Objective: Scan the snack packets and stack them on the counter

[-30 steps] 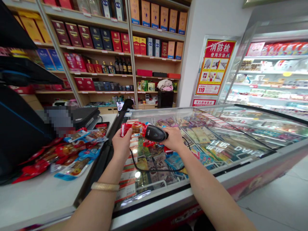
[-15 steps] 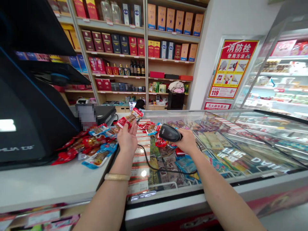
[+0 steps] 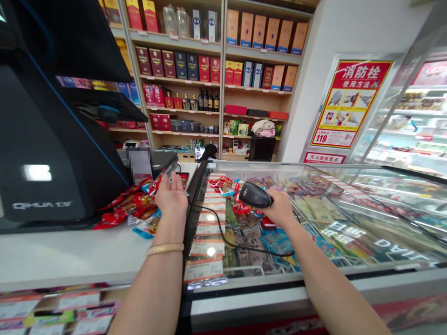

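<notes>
Black and pistol-shaped, a barcode scanner (image 3: 256, 195) is gripped in my right hand (image 3: 280, 209) above the glass freezer top. Its head points left. My left hand (image 3: 172, 195) is at the right edge of a pile of small snack packets (image 3: 134, 207), red and blue with brown contents. Its fingers are stretched out and apart, palm toward me. A red and white packet (image 3: 153, 186) lies close by the thumb; whether they touch is unclear. More snack packets (image 3: 228, 186) rest on the glass behind the scanner.
A black checkout terminal (image 3: 52, 177) stands on the white counter (image 3: 70, 260) at left. The scanner's black cable (image 3: 223, 235) loops over the freezer glass (image 3: 240, 274). Boxed bottles fill the shelves (image 3: 181, 81) behind. A person's dark-haired head (image 3: 209, 152) shows beyond the freezer.
My left hand has moved left from over the freezer edge to the packet pile, and the packet is no longer raised on its fingers. The right hand still holds the scanner; the view turned slightly left.
</notes>
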Demonstrator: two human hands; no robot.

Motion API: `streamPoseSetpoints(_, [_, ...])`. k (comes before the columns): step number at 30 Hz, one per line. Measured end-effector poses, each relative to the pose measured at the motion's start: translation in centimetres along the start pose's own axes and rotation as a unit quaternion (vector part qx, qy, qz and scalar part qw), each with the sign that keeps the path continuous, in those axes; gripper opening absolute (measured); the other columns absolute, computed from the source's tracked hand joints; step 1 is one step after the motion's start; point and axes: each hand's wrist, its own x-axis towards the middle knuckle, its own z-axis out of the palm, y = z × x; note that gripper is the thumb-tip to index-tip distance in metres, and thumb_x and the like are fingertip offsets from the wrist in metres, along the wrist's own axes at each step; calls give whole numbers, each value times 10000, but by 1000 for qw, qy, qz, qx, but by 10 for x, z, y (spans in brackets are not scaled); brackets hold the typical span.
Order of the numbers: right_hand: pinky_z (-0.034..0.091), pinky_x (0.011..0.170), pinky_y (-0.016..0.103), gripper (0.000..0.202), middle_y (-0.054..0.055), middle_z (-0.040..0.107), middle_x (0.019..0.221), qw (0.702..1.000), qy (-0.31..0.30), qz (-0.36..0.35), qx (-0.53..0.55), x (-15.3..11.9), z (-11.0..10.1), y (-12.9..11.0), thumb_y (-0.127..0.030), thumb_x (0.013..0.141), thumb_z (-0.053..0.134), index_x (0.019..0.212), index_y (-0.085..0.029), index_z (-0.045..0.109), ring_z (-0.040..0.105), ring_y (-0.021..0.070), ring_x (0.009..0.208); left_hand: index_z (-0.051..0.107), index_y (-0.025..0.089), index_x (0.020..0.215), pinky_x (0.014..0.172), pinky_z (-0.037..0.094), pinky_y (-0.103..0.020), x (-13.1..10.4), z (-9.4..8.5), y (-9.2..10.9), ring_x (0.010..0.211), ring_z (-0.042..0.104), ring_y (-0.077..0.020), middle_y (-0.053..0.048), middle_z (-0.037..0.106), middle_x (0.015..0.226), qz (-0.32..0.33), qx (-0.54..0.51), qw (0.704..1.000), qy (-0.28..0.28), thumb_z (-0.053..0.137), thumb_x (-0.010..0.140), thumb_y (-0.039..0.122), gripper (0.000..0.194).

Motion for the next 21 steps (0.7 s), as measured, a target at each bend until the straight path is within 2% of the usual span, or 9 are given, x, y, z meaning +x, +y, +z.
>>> streamPoseSetpoints(3, [370, 677, 289, 186, 49, 722, 774, 1000, 1, 1, 2, 0, 1, 0, -291, 666, 677, 830, -217, 724, 664, 232, 779, 586, 135, 1162, 910, 545, -217, 0, 0, 0, 1161, 627, -150, -150, 541, 1400, -9, -1, 1000, 2, 424, 958, 152, 261])
streamPoseSetpoints(7, [369, 679, 288, 188, 50, 724, 781, 1000, -2, 3, 2, 0, 0, 0, -305, 675, 683, 835, -217, 726, 662, 230, 779, 575, 76, 1213, 890, 550, -229, 4, -5, -1, 1161, 628, -165, -209, 607, 1297, -29, -15, 999, -10, 246, 1023, 344, 465])
streamPoseSetpoints(10, [376, 693, 286, 203, 50, 727, 795, 1000, -5, 6, -2, 0, 0, -2, -312, 678, 689, 854, -218, 727, 663, 229, 796, 584, 96, 1221, 874, 552, -234, 7, -8, 0, 1126, 645, -164, -202, 652, 1210, -25, -1, 1000, -16, 216, 1016, 417, 529])
streamPoseSetpoints(14, [389, 715, 286, 218, 51, 732, 830, 1000, -10, 17, -3, 1, -1, -3, -325, 696, 690, 883, -221, 724, 661, 225, 807, 628, 156, 1088, 819, 545, -206, 8, -8, -1, 980, 686, -129, -142, 684, 1111, -25, 44, 999, -15, 315, 995, 371, 391])
streamPoseSetpoints(17, [389, 711, 291, 200, 53, 731, 831, 999, -6, 32, -6, 2, -3, -3, -330, 706, 695, 871, -219, 720, 657, 228, 805, 638, 179, 930, 688, 525, -177, 3, -6, -8, 748, 675, -89, -61, 696, 940, -34, 111, 993, -17, 478, 901, 291, 198])
streamPoseSetpoints(19, [388, 710, 293, 182, 54, 731, 832, 999, 4, 49, -12, 3, -4, -3, -330, 720, 693, 861, -218, 715, 654, 228, 805, 640, 181, 888, 586, 487, -177, -4, -5, -18, 618, 628, -85, -23, 678, 812, -14, 181, 982, -44, 556, 819, 263, 136])
streamPoseSetpoints(21, [388, 718, 296, 175, 55, 730, 848, 998, 15, 62, -17, 4, -5, -3, -337, 728, 699, 852, -215, 710, 653, 226, 812, 654, 174, 882, 534, 453, -190, -14, -7, -33, 573, 601, -105, -16, 666, 736, 22, 266, 958, -105, 593, 772, 263, 153])
